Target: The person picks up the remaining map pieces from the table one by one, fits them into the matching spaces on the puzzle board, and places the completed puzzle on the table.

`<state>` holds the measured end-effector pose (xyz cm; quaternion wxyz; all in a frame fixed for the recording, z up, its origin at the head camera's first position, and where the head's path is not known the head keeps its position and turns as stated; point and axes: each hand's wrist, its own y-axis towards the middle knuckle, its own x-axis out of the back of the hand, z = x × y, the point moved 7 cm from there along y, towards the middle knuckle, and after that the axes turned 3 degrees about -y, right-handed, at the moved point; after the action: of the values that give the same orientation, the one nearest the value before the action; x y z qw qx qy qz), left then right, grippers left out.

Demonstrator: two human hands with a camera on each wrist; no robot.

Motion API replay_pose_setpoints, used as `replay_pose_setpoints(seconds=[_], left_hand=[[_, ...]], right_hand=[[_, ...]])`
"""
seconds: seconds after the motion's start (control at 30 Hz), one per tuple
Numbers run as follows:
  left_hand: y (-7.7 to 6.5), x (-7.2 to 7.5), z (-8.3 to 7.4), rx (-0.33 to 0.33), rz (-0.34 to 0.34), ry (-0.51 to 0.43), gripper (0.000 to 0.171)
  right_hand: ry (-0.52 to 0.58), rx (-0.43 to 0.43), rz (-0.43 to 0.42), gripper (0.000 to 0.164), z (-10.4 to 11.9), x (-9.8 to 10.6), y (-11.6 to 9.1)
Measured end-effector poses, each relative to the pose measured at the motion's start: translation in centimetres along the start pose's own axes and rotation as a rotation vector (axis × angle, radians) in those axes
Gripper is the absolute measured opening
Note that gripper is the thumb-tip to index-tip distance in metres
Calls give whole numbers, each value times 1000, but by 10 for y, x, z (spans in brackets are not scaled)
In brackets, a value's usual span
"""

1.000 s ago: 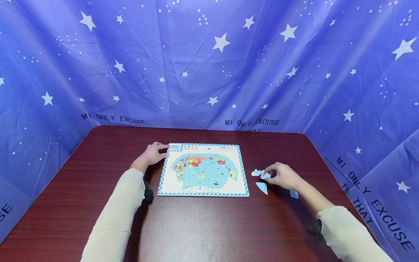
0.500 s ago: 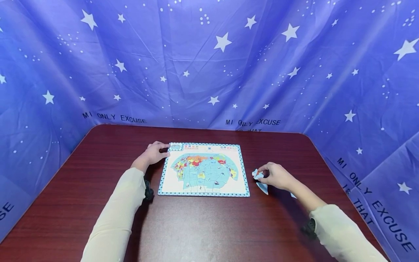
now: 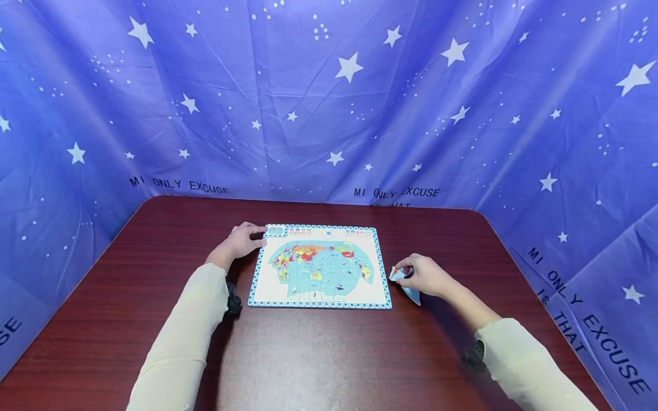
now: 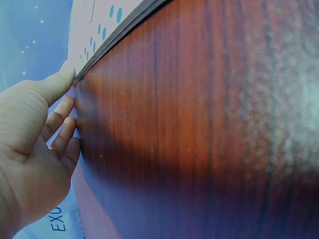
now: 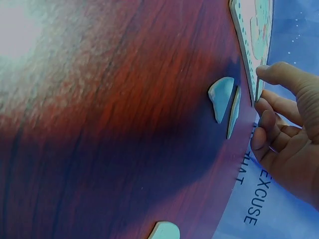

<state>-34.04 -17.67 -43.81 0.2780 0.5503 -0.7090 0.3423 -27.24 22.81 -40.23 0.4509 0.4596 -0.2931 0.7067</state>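
Note:
A world-map puzzle board (image 3: 319,303) with a blue dotted border lies flat on the table. My left hand (image 3: 240,241) rests at its upper left corner. In the left wrist view the thumb (image 4: 57,84) touches the board's edge, and the other fingers bend loosely below it. Just off the board's right side, my right hand (image 3: 426,276) pinches a small puzzle piece (image 3: 395,274), pale blue with a bit of orange, between thumb and index finger. The right wrist view shows this piece (image 5: 259,84) edge-on. A light blue pointed piece (image 3: 412,295) lies under that hand.
Seen from the right wrist, two loose pieces lie side by side, a rounded one (image 5: 222,94) and a narrow one (image 5: 233,113). Another loose piece (image 5: 167,231) is nearer the bottom. A blue star-printed curtain (image 3: 288,142) surrounds the dark red-brown table (image 3: 308,354).
My right hand has moved left toward the board with the pinched piece. The left hand and the board have stayed put.

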Motion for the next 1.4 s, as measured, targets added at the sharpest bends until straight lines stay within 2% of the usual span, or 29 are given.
replay_pose_setpoints(seconds=[0.5,1.4], left_hand=[[0,0,0,3,-2,3,50],[1,0,1,7,-9,2,50]], right_hand=[[43,-28,23,23,10,-9,9],[-2,47,53,30,34,-21,16]])
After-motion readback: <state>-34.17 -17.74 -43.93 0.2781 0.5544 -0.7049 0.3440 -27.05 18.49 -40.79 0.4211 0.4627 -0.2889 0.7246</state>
